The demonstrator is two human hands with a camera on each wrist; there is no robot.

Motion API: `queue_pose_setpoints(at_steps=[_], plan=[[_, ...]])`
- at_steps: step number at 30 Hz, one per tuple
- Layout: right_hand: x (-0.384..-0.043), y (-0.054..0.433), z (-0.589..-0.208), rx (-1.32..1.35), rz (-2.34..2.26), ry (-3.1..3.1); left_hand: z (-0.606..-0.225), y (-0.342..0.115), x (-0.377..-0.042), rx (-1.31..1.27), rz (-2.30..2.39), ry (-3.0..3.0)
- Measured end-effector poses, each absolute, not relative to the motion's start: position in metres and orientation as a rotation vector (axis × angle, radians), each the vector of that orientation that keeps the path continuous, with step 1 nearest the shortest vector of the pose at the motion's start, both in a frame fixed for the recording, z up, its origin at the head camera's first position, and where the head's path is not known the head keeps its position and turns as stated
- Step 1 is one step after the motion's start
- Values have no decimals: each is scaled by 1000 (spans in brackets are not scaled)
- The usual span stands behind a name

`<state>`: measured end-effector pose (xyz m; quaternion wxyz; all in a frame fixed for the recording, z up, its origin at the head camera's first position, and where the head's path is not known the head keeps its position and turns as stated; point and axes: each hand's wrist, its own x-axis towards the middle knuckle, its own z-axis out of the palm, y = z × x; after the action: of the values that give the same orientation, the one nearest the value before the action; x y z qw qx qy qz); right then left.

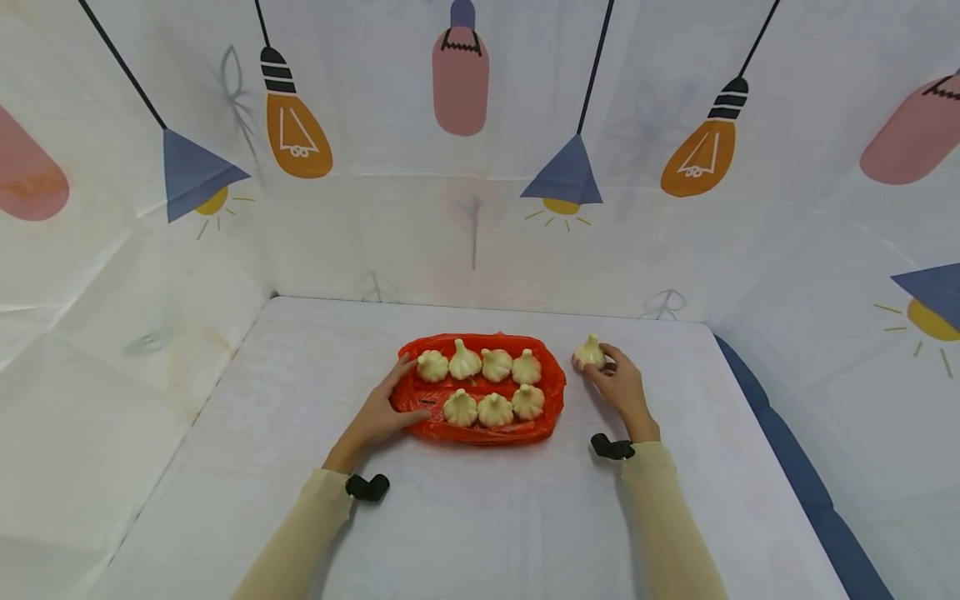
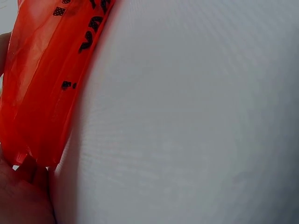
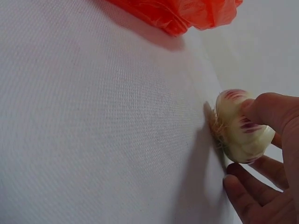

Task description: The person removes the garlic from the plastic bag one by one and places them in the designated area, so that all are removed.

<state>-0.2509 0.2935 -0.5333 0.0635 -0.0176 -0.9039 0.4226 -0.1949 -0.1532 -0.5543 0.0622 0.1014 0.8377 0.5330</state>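
Observation:
My right hand point(image 1: 617, 389) pinches a garlic bulb point(image 1: 589, 353) between thumb and fingers, to the right of a tray covered in red plastic point(image 1: 557, 385). Purple streaks and a tuft of roots show on this garlic bulb point(image 3: 240, 126) in the right wrist view, its roots close over the table. At the tray's left end, my left hand point(image 1: 381, 417) grips the rim, thumb near the front and fingers toward the back. Inside the tray, several garlic bulbs point(image 1: 496, 365) form a back row and three garlic bulbs point(image 1: 495, 410) a front row, necks up.
The tray rests on a white-covered table point(image 1: 480, 517). Behind it hangs a pale sheet point(image 1: 390, 225) printed with lamps and bulbs, which also runs along both sides. Dark blue material point(image 1: 795, 467) lies along the table's right edge. Black bands circle both wrists.

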Motion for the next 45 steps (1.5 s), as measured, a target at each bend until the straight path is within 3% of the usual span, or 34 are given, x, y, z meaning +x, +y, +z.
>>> queue_pose_setpoints(at_steps=[10,20,45], plan=[[-248,296,-533,36,1220,-2723,-554,-153,-195,291,1602,2526],[-247,293,-520,-41,1194,-2874,-549,-155,-198,289,1515,2541],[-236,245,-435,273,1169,-2911,-552,-158,-203,317,1482,2571]])
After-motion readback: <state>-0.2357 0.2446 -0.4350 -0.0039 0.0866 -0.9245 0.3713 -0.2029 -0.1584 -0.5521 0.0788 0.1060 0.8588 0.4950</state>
